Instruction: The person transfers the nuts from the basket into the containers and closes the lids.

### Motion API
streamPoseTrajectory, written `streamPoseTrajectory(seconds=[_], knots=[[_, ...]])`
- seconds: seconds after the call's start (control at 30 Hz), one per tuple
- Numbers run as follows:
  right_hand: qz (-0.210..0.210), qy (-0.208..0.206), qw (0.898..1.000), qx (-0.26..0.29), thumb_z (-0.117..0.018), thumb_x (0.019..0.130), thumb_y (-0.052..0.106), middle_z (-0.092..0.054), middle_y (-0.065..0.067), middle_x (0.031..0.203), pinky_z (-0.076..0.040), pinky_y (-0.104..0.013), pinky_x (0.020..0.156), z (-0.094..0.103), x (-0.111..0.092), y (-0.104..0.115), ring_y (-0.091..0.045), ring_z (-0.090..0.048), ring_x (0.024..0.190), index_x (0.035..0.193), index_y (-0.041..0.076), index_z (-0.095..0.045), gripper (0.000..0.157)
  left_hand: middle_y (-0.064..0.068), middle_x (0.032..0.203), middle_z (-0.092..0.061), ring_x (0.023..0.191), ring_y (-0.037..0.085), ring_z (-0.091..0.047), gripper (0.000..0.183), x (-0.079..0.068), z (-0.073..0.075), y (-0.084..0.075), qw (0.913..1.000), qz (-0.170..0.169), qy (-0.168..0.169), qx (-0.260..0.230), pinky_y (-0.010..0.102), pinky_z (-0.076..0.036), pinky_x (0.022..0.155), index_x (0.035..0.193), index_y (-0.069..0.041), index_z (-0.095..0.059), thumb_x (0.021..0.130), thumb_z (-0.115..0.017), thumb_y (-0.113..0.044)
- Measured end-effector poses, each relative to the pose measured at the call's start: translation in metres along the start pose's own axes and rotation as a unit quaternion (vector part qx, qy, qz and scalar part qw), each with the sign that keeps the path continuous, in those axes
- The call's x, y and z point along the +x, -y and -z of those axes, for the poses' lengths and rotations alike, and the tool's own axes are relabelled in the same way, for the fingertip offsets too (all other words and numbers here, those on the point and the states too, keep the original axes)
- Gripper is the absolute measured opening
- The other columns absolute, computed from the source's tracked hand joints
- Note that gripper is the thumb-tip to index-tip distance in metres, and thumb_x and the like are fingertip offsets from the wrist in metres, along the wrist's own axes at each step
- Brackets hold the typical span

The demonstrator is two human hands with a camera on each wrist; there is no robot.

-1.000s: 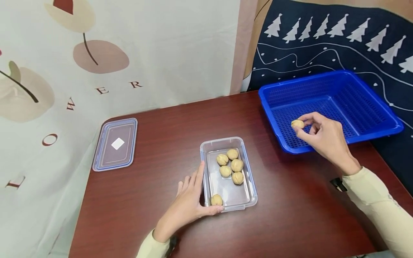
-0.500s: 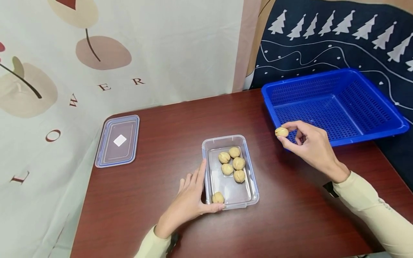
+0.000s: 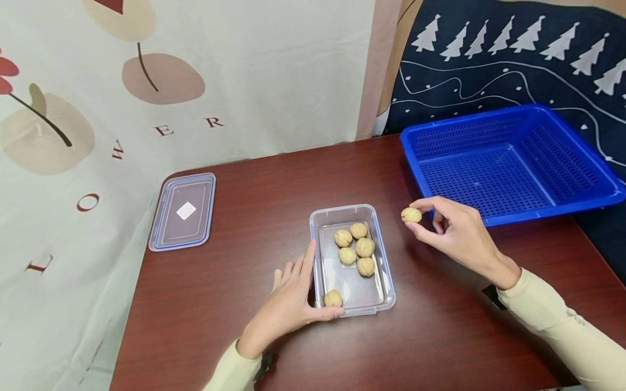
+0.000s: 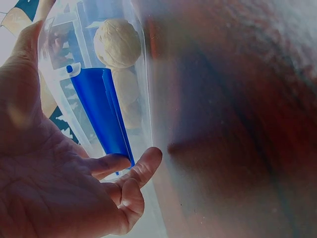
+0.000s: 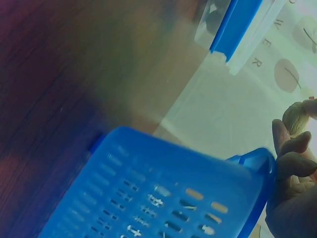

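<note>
A walnut [image 3: 411,215] is pinched between the thumb and fingertips of my right hand [image 3: 457,231], in the air left of the blue basket's near-left corner. In the right wrist view the same walnut [image 5: 295,119] shows at the right edge. My left hand [image 3: 286,304] rests against a clear plastic container [image 3: 352,301], index finger along its left side, thumb across its near-left corner. Several walnuts [image 3: 365,247] cluster inside toward the far right, and a single walnut [image 3: 333,298] lies in the near-left corner. The left wrist view shows walnuts [image 4: 118,43] through the clear wall.
A blue perforated basket [image 3: 489,220] stands at the table's far right. A clear lid with blue edging [image 3: 200,231] and a white square label lies at the far left. Printed cloths [image 3: 274,81] hang behind the brown table [image 3: 254,201].
My right hand has brought the walnut left and nearer, from over the blue basket to outside its rim. The left hand stays at the container. The head view has shifted slightly.
</note>
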State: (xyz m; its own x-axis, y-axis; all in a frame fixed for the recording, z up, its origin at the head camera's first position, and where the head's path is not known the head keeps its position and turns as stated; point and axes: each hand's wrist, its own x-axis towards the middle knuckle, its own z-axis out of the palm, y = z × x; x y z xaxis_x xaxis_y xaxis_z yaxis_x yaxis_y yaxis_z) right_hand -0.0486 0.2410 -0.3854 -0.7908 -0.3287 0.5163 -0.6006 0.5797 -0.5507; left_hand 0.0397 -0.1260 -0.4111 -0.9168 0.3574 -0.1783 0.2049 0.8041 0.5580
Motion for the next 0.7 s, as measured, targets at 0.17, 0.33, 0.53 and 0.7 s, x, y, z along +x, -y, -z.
streamPoseTrajectory(seconds=[0.17, 0.33, 0.53, 0.7], knots=[[0.008, 0.023, 0.999, 0.021, -0.094, 0.080, 0.005, -0.058, 0.012, 0.079, -0.036, -0.018, 0.058, -0.010, -0.003, 0.007, -0.003, -0.049, 0.065, 0.118, 0.016, -0.078, 0.043, 0.017, 0.168, -0.042, 0.135, 0.035, -0.047, 0.149, 0.000, -0.001, 0.001, 0.9999, -0.008, -0.011, -0.008, 0.058, -0.035, 0.102, 0.178, -0.019, -0.002, 0.072, -0.088, -0.078], [0.014, 0.040, 0.998, 0.037, -0.093, 0.081, 0.005, -0.055, 0.014, 0.080, -0.038, -0.018, 0.058, -0.020, -0.006, 0.013, -0.003, -0.049, 0.066, 0.118, 0.017, -0.077, 0.042, 0.018, 0.166, -0.044, 0.135, 0.037, -0.047, 0.148, 0.000, -0.001, 0.001, 0.9995, -0.013, -0.018, -0.022, 0.059, -0.035, 0.105, 0.178, -0.019, -0.005, 0.071, -0.091, -0.075], [0.028, 0.059, 0.997, 0.048, -0.093, 0.084, 0.012, -0.059, 0.016, 0.087, -0.039, -0.018, 0.060, -0.033, -0.010, 0.021, -0.002, -0.049, 0.067, 0.119, 0.019, -0.077, 0.039, 0.019, 0.166, -0.044, 0.138, 0.039, -0.046, 0.148, 0.001, 0.000, 0.001, 0.9996, -0.009, -0.014, -0.022, 0.062, -0.034, 0.109, 0.178, -0.018, -0.005, 0.071, -0.091, -0.075], [0.058, 0.085, 0.994, 0.043, -0.091, 0.087, 0.018, -0.068, 0.013, 0.101, -0.041, -0.017, 0.062, -0.047, -0.012, 0.027, -0.002, -0.050, 0.070, 0.121, 0.019, -0.076, 0.037, 0.018, 0.165, -0.045, 0.138, 0.037, -0.045, 0.149, 0.000, -0.001, 0.002, 0.9998, -0.009, -0.013, -0.012, 0.061, -0.033, 0.109, 0.178, -0.019, -0.003, 0.072, -0.089, -0.077]])
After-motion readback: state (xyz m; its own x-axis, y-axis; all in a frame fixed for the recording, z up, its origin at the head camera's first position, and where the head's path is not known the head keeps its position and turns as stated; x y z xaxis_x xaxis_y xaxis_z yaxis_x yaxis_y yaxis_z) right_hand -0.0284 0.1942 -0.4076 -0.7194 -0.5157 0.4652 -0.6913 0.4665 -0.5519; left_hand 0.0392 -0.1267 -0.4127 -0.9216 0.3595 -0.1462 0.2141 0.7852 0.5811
